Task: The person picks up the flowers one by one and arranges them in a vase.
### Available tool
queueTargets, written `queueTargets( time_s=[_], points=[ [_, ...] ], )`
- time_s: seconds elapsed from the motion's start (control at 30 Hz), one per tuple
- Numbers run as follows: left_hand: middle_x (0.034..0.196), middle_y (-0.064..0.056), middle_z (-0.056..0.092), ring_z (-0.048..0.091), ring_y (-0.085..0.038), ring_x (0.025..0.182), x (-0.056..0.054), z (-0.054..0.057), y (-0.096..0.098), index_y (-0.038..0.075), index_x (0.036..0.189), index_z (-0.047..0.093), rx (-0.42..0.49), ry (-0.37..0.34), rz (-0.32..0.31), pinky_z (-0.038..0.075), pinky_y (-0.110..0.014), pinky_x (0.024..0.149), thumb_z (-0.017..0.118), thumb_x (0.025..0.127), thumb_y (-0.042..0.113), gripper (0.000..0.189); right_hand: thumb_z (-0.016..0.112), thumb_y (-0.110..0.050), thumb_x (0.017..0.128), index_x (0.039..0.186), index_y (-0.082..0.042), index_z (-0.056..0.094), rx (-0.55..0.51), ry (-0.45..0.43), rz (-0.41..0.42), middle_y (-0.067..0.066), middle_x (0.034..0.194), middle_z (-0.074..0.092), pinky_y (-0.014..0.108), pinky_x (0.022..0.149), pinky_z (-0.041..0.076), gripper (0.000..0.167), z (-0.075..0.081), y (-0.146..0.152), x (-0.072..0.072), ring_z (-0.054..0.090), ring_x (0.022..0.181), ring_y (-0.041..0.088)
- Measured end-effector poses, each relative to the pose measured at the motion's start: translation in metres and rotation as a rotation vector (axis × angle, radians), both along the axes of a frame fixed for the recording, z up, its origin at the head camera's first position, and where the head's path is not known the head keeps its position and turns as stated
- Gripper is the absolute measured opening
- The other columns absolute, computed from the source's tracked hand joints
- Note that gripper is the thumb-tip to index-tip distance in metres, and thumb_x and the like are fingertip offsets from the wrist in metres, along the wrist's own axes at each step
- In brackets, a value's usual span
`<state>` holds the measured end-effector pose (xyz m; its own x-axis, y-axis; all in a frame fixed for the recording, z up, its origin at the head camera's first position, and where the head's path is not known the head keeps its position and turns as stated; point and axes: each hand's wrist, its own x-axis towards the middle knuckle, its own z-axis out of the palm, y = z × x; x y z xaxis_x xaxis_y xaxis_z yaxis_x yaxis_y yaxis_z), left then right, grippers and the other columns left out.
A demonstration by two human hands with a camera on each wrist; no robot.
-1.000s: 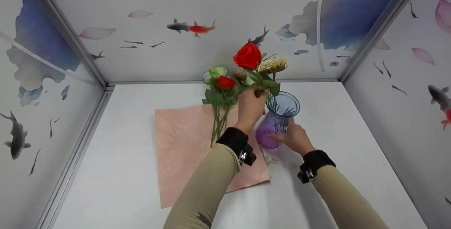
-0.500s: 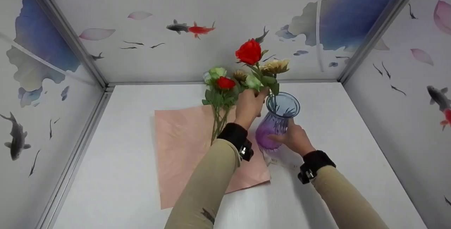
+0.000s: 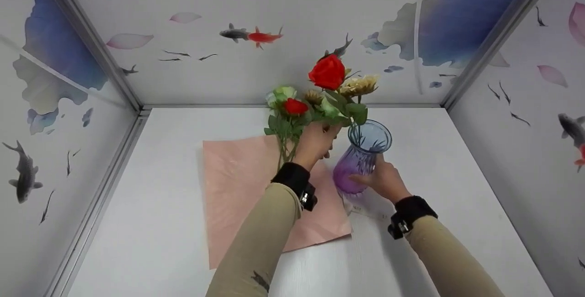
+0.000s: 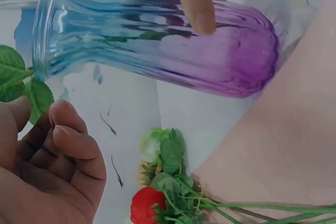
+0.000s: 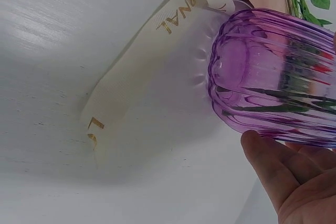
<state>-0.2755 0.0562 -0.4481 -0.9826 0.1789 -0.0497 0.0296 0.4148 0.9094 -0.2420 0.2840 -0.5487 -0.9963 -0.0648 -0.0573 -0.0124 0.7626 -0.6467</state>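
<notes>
My right hand (image 3: 389,180) grips a glass vase (image 3: 348,176), blue at its flared mouth and purple below, with the thumb across its side. It stands upright with a red rose (image 3: 327,72) and a cream-yellow flower (image 3: 358,85) rising above its mouth. Dark stems show through the glass. My left hand (image 3: 316,140) is just left of the rim, under the green leaves (image 3: 336,105). In the left wrist view that left hand (image 4: 63,166) has loosely curled fingers and nothing between them, with a leaf (image 4: 39,98) behind its fingertips.
Left of the vase, a bunch of flowers (image 3: 284,125) lies with its stems over a sheet of pink wrapping paper (image 3: 237,187). A cream ribbon (image 5: 136,66) with gold letters lies by the vase's base. Printed panels (image 3: 183,77) enclose the white table (image 3: 151,160).
My left hand has drawn back, left and down, from the rose's stem beside the vase mouth. The rose leans near the cream-yellow flower. My right hand stays on the vase.
</notes>
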Motion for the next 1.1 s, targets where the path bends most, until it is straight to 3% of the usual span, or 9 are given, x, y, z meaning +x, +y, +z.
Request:
queueTargets(
  time_s=[0.23,0.37,0.53,0.7,0.8,0.97,1.1],
  points=[
    [0.065,-0.007,0.06,0.058,-0.022,0.047,0.001,-0.014,-0.019,0.007,0.105,0.065,0.008,-0.005,0.018,0.049,-0.028,0.047,0.057,0.105,0.038,0.032,0.086,-0.057,0.076,0.161,-0.004,0.005,-0.001,-0.03,-0.008,0.034,0.141,0.054,0.06,0.106,0.045,0.128,0.001,0.0,-0.001,0.058,0.126,0.048],
    [0.075,-0.011,0.066,0.062,-0.022,0.05,0.0,-0.026,-0.032,0.007,0.112,0.064,-0.02,-0.042,0.035,0.052,-0.029,0.049,0.058,0.105,0.037,0.032,0.085,-0.057,0.077,0.161,-0.003,0.006,0.01,-0.026,-0.002,0.035,0.14,0.055,0.06,0.105,0.046,0.128,0.002,0.0,-0.001,0.058,0.125,0.049],
    [0.078,-0.006,0.063,0.066,-0.03,0.061,0.001,-0.039,-0.049,0.009,0.123,0.063,-0.072,-0.097,0.062,0.049,-0.03,0.052,0.057,0.105,0.037,0.034,0.084,-0.057,0.078,0.16,0.002,0.006,0.031,-0.024,-0.006,0.039,0.137,0.054,0.06,0.103,0.047,0.128,0.003,0.0,0.0,0.058,0.124,0.051],
    [0.073,-0.006,0.06,0.059,-0.023,0.053,0.004,-0.054,-0.063,0.007,0.13,0.06,-0.147,-0.107,0.098,0.046,-0.03,0.05,0.057,0.106,0.032,0.035,0.084,-0.057,0.078,0.16,0.002,0.005,0.032,-0.011,-0.004,0.039,0.134,0.056,0.059,0.101,0.048,0.129,0.004,0.0,0.001,0.06,0.121,0.05],
    [0.077,-0.008,0.063,0.055,-0.017,0.051,0.006,-0.064,-0.07,0.006,0.132,0.059,-0.212,-0.112,0.117,0.045,-0.031,0.052,0.057,0.106,0.032,0.036,0.085,-0.056,0.078,0.161,0.001,0.005,0.026,-0.002,-0.001,0.039,0.133,0.057,0.059,0.101,0.049,0.129,0.003,0.0,0.001,0.06,0.12,0.05],
    [0.102,-0.011,0.071,0.061,-0.019,0.065,0.01,-0.078,-0.081,0.006,0.126,0.064,-0.304,-0.096,0.156,0.05,-0.035,0.062,0.059,0.105,0.031,0.033,0.085,-0.055,0.078,0.161,-0.001,0.005,0.023,0.003,0.006,0.038,0.134,0.057,0.059,0.099,0.05,0.127,0.002,-0.001,0.001,0.061,0.12,0.05],
    [0.088,-0.012,0.071,0.06,-0.019,0.057,0.013,-0.086,-0.088,0.005,0.124,0.063,-0.307,-0.134,0.177,0.049,-0.034,0.055,0.059,0.105,0.028,0.03,0.086,-0.054,0.078,0.16,-0.001,0.007,0.012,-0.005,0.005,0.038,0.135,0.056,0.059,0.1,0.049,0.126,0.003,-0.001,0.001,0.06,0.122,0.05]
  ],
)
